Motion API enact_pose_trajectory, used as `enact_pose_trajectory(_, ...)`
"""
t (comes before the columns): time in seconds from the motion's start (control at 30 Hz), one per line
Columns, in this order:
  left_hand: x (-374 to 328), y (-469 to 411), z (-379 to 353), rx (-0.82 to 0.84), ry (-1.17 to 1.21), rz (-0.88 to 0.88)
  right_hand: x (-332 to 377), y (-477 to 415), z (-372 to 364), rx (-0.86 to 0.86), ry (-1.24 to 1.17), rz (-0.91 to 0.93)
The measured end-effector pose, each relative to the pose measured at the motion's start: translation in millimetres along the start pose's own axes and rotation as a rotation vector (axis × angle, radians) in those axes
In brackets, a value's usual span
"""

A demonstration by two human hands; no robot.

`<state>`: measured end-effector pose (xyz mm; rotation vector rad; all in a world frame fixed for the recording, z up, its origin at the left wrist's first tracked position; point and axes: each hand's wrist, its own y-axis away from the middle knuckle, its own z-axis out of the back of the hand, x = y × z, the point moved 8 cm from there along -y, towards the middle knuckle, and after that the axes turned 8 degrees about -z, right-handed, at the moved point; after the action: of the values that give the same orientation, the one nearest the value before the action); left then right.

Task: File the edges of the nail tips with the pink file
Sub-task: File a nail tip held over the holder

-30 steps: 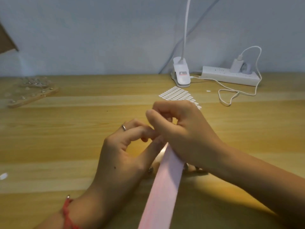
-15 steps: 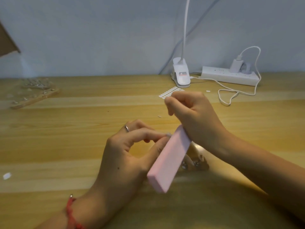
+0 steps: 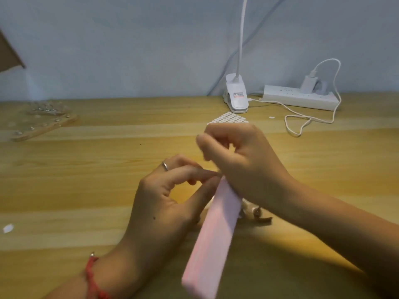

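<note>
Pink file (image 3: 216,240), a long block, slants over the wooden table (image 3: 86,190). Its lower end points free toward the camera and its upper end is buried in the right hand (image 3: 244,167), whose fingers curl round it and look blurred. The left hand (image 3: 168,203) meets that upper end with thumb and forefinger pinched together, I judge on a nail tip too small for me to see. The risks, as I read them: the long free end could swing into the small blurred pieces (image 3: 254,212) beneath, heavy strokes could rasp the pinching fingertips, and a light pinch could let the tip flick away.
</note>
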<state>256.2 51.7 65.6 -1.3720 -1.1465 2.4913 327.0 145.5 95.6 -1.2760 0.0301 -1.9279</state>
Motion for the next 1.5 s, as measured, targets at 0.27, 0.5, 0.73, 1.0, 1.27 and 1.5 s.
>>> enact_pose_trajectory(0.27,0.6,-0.9,0.8,-0.005,-0.042,-0.004,6.6,6.4,-8.6,0.037,0.046,0.009)
enact_pose_trajectory(0.5,-3.1,-1.0,1.6,-0.018,-0.064,-0.025,-3.4,1.6,-2.1,0.002,0.044,-0.030)
enact_pose_trajectory(0.73,-10.0,0.7,0.0,0.007,-0.159,-0.084,-17.9,-12.7,15.8,-0.074,0.068,-0.104)
enact_pose_trajectory(1.0,-16.7,1.9,-0.3,0.004,-0.314,-0.184,-17.3,-15.0,17.1,-0.083,0.106,-0.089)
enact_pose_trajectory(1.27,-12.2,2.9,2.1,-0.028,-0.239,-0.147,-11.1,-11.4,18.8,-0.146,0.111,-0.002)
enact_pose_trajectory(1.5,5.1,-0.5,20.8,-0.177,-0.056,0.034,-60.2,-32.4,51.8,-0.228,0.290,-0.169)
